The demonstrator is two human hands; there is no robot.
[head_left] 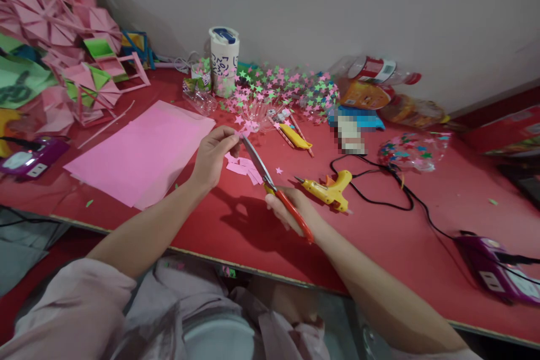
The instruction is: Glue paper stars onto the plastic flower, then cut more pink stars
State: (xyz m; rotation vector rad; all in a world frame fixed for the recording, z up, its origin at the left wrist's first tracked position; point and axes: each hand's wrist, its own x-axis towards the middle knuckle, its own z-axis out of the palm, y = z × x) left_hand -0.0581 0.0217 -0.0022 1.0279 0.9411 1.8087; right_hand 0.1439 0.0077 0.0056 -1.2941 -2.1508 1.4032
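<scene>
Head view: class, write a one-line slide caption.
Left hand pinches a small pink paper piece against red-handled scissors held in the right hand.

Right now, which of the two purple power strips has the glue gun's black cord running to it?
The purple power strip at the table's right edge; the glue gun cord reaches it.

Your scissors [276, 188] have red handles and grey blades. The glue gun [327, 190] beside them is yellow with a black cord [379, 197]. Before you lies a plain pink paper sheet [143, 152] on the red table [379, 242]. Pink and green stars [278, 90] speckle the back, near a white cup [223, 62] with dark markings.
</scene>
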